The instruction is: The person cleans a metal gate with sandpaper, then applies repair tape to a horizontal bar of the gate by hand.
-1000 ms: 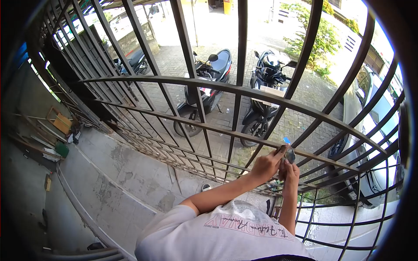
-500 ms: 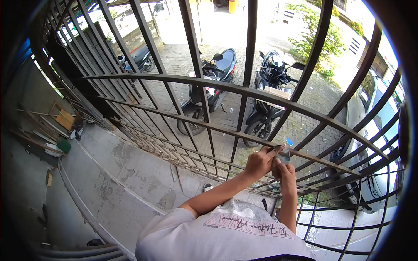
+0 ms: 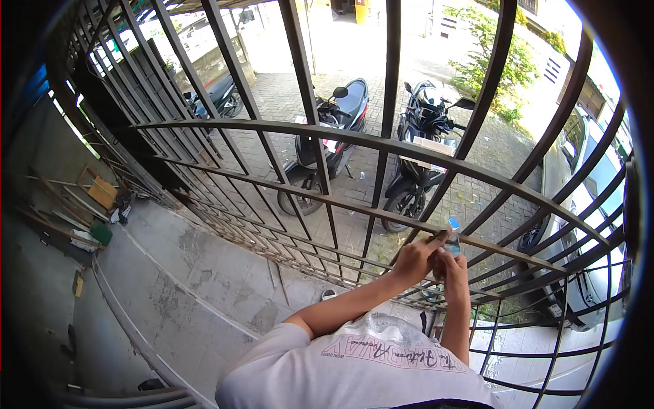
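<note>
Both hands meet at a horizontal bar of the dark metal fence [image 3: 402, 219], right of the middle of the head view. My left hand [image 3: 413, 264] has its fingers closed, with the index finger reaching towards a small clear bottle or packet [image 3: 454, 243] with a blue top [image 3: 454, 223]. Below that object, my right hand [image 3: 452, 267] is closed round its lower part. The object's exact shape is too small to tell, and fingers hide its lower end.
Beyond the bars stand a scooter [image 3: 340, 129], a black motorcycle [image 3: 417, 170] and another motorcycle [image 3: 221, 97]. A pale car [image 3: 593, 273] is at the right. Wooden pieces [image 3: 101, 191] and a green box [image 3: 101, 232] lie at the left.
Both hands have shifted slightly down and to the right. My left index finger has straightened towards the clear object, which now shows less between the hands.
</note>
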The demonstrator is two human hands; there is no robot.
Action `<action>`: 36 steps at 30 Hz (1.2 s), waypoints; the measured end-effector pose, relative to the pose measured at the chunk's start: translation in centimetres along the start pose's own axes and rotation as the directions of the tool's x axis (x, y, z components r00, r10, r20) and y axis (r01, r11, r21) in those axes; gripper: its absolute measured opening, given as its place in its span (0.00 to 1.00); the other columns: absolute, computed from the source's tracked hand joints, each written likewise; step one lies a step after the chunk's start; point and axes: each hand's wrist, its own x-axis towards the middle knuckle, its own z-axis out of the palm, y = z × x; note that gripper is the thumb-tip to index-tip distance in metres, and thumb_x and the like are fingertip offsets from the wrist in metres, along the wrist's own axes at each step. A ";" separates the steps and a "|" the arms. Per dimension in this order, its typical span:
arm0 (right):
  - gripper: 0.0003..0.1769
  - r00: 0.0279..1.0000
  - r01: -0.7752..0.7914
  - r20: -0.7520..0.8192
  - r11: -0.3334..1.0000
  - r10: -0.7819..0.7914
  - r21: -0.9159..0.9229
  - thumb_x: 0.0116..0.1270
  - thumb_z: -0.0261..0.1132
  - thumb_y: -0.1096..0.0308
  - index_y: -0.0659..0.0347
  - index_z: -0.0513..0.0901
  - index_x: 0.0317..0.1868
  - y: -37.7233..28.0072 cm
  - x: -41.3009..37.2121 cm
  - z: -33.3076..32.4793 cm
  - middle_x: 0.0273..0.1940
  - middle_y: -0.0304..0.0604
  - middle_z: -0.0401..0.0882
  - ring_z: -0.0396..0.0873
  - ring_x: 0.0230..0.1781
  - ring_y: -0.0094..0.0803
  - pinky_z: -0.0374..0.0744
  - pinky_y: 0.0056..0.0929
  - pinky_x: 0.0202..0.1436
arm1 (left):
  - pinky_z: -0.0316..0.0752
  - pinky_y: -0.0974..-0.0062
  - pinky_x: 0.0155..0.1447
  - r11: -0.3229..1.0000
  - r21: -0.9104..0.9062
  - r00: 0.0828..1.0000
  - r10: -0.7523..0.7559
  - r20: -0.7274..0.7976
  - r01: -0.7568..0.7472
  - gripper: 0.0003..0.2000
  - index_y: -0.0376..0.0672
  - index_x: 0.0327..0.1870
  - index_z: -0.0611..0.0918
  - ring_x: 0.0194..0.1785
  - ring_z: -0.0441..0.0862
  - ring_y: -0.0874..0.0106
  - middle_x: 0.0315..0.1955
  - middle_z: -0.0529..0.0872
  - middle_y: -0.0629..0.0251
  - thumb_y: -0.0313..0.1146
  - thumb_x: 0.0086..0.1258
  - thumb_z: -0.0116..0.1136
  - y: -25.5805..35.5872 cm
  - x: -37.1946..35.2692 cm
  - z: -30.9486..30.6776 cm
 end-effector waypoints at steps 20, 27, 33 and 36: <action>0.15 0.999 0.033 -0.009 0.999 -0.033 -0.025 0.76 0.66 0.57 0.55 0.79 0.32 0.2 0.5 2.7 0.23 0.29 0.74 0.68 0.19 0.18 0.65 0.21 0.23 | 0.85 0.58 0.39 0.998 -0.061 0.996 0.004 -0.085 -0.009 0.27 0.55 0.72 0.79 0.36 0.89 0.53 0.40 0.89 0.50 0.24 0.71 0.59 -0.6 0.4 -2.5; 0.12 0.993 0.115 -0.031 0.993 -0.116 -0.040 0.76 0.64 0.62 0.54 0.79 0.32 -0.8 0.6 -0.8 0.23 0.28 0.73 0.67 0.20 0.17 0.63 0.21 0.23 | 0.83 0.58 0.38 0.999 -0.023 0.997 0.038 0.064 -0.037 0.30 0.55 0.74 0.77 0.34 0.88 0.52 0.37 0.88 0.51 0.24 0.70 0.60 0.8 1.1 -1.3; 0.12 0.997 0.058 -0.063 0.983 -0.047 0.175 0.74 0.65 0.64 0.55 0.78 0.30 0.4 0.7 -1.4 0.22 0.29 0.74 0.68 0.18 0.16 0.61 0.22 0.20 | 0.84 0.56 0.42 0.998 -0.065 1.000 0.010 0.023 -0.009 0.32 0.57 0.76 0.74 0.39 0.88 0.50 0.39 0.88 0.49 0.25 0.69 0.61 0.4 0.5 0.1; 0.11 0.986 0.113 -0.125 0.994 -0.111 0.011 0.74 0.65 0.64 0.52 0.79 0.31 -1.0 0.3 -3.0 0.22 0.27 0.74 0.66 0.18 0.15 0.60 0.19 0.21 | 0.83 0.58 0.38 0.999 -0.001 0.997 0.045 0.068 -0.045 0.31 0.59 0.75 0.76 0.34 0.87 0.53 0.36 0.88 0.51 0.26 0.69 0.61 0.7 1.0 1.2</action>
